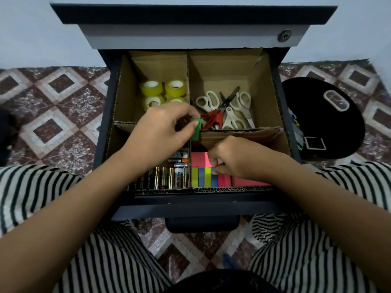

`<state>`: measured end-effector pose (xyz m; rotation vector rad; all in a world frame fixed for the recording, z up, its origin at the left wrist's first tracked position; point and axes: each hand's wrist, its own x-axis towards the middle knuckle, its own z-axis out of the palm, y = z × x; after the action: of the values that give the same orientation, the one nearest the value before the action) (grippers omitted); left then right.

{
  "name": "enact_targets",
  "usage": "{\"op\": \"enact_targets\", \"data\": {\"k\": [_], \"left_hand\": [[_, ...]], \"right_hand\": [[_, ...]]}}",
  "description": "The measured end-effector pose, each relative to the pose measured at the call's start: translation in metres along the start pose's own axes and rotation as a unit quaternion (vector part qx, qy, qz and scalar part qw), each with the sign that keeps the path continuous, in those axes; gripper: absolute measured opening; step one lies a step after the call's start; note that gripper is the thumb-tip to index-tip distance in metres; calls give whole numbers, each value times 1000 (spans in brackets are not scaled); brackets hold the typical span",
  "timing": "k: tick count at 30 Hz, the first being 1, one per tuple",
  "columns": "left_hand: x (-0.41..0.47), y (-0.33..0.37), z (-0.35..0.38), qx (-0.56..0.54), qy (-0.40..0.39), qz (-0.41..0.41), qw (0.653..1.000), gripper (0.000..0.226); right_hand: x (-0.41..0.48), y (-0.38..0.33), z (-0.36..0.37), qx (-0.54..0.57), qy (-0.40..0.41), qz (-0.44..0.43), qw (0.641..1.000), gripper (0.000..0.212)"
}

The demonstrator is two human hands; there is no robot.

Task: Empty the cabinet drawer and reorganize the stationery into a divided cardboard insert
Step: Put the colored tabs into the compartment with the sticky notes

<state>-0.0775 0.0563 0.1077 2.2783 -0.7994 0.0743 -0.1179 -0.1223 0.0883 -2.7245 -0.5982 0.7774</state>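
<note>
The open drawer (283, 102) holds a cardboard insert (211, 66) with four compartments. Yellow tape rolls (163, 89) lie at the back left, several scissors (224, 108) at the back right, batteries (169, 174) at the front left. Pink sticky notes (200, 159) and a strip of coloured flags (204, 176) fill the front right. My left hand (160, 130) pinches a small green pad (197, 129) above the centre divider. My right hand (230, 157) pinches at the coloured flags.
A black round bag (325, 117) with a white handle lies on the patterned tile floor (53, 98) to the right of the cabinet. The drawer's handle (203, 224) juts between my striped knees. A lock (284, 35) sits on the drawer above.
</note>
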Motion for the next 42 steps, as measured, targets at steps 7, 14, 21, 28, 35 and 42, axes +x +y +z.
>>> {"op": "enact_targets", "data": {"k": [7,14,21,28,35,42], "left_hand": [[0,2,-2,-4,-3,-1,1000,15],[1,12,-3,-133,-12,-73,988,11],[-2,19,1,-169,-45,-84,981,14],[-3,20,3,-161,-43,-68,984,14],[-1,7,3,-50,-16,12,999,13],[0,-9,5,97,-26,41,994,33]], "right_hand": [[-2,1,-2,21,14,-3,1000,14],[-25,-3,-37,208,103,22,972,8],[-28,-6,-40,255,280,-5,926,20],[-22,-9,-34,251,289,-7,924,22],[-26,-7,-38,222,233,24,947,18],[-28,-11,-32,214,99,31,971,13]]}}
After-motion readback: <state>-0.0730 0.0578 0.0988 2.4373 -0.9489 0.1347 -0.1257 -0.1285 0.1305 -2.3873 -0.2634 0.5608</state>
